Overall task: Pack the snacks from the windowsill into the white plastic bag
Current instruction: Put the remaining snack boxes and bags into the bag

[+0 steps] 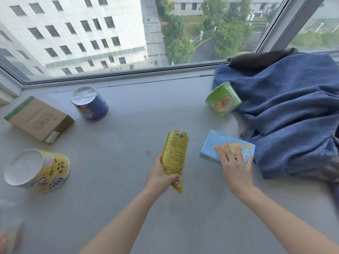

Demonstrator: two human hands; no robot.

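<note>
Left hand [159,176] gripping yellow packet [175,158], right hand [235,163] flat on blue box [220,143]

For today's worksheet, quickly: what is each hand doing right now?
Left hand: grips the yellow snack packet.
Right hand: open, fingers on the light-blue Yuogee box.

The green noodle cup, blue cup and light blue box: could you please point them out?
green noodle cup [222,99], head view, printed side.
blue cup [93,107], head view, side wall.
light blue box [220,142], head view, top face.
</note>
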